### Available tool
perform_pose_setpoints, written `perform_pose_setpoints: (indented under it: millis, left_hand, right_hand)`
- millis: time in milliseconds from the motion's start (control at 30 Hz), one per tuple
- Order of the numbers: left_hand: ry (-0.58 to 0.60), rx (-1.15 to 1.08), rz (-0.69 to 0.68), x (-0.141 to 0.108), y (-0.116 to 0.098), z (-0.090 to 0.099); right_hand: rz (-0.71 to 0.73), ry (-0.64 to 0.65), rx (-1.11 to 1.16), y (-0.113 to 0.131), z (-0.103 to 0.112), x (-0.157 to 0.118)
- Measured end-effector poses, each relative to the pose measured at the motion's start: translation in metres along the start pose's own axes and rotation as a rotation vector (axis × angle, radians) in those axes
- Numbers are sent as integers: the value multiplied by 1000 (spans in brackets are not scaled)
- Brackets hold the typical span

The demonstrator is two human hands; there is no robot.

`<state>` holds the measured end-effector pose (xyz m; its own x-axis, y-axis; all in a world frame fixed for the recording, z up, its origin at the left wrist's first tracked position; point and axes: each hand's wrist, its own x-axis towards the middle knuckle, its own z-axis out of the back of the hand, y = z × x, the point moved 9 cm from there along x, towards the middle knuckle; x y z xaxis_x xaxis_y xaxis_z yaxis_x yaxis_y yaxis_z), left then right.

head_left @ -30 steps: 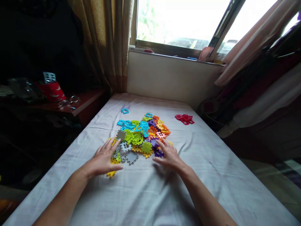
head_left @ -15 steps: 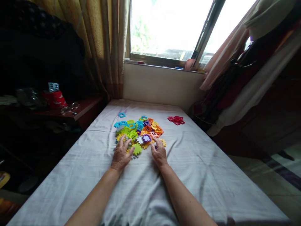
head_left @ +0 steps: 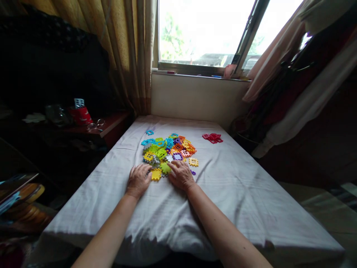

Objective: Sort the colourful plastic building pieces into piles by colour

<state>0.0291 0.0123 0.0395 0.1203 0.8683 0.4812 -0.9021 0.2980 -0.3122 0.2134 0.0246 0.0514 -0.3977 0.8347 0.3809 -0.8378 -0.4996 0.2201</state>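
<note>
A heap of colourful flat notched plastic pieces (head_left: 169,147) lies on the pale cloth (head_left: 223,197). My left hand (head_left: 139,179) rests at the heap's near left edge, fingers slightly apart, beside a yellow piece (head_left: 156,174). At the near right edge is my right hand (head_left: 180,174), its fingers spread, with the fingertips at a green piece (head_left: 165,168). Neither hand visibly holds a piece. Just right of the heap lie a pale yellow square frame (head_left: 193,162) and a small purple piece (head_left: 193,172).
Red pieces (head_left: 213,138) form a small separate pile at the back right. A blue piece (head_left: 150,132) lies at the back left. On the dark side table (head_left: 111,124) are a red container (head_left: 80,115) and glasses (head_left: 96,125). Clothes (head_left: 290,100) hang at the right.
My right hand has moved left to the green piece, uncovering the pale yellow frame and purple piece. My left hand has drawn back from the heap, and the yellow piece now shows. The view has shifted slightly.
</note>
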Motion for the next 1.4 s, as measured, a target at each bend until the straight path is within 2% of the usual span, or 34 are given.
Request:
perform_pose_setpoints:
  millis: [100, 267, 433, 533, 667, 800, 867, 933, 1033, 1100, 1267, 1400]
  left_hand:
    - [39, -11, -74, 1, -10, -2]
    - [54, -24, -134, 1, -12, -7]
    - [62, -37, -143, 1, -8, -12]
    - [78, -48, -128, 1, -6, -13]
    - [77, -67, -123, 2, -7, -11]
    - [42, -65, -138, 3, -8, -9]
    - [17, -57, -155, 3, -8, -8]
    - [-5, -45, -174, 3, -8, -8]
    - [-34, -16, -184, 2, -5, -9]
    - [-50, 9, -172, 3, -2, -10]
    - [-74, 47, -155, 3, 1, -11]
    - [-83, 35, -135, 3, 2, -10]
  right_hand:
    - [53, 45, -25, 8, -1, 4]
    - [110, 72, -42, 19, -5, 8]
    - [12, -97, 15, 6, 6, 3]
    - [-155, -248, 88, -26, 22, -5]
    - [-553, -399, 166, -101, 46, -31]
    - [-852, -375, 145, -165, 54, -64]
    - [-932, -339, 127, -184, 53, -76]
    - [-968, -347, 90, -192, 53, -84]
    - [-911, -446, -36, -182, 63, -86]
    - [-815, -435, -96, -165, 65, -78]
    - [-538, -85, -106, -104, 40, -48]
    - [-420, 74, -140, -62, 23, -32]
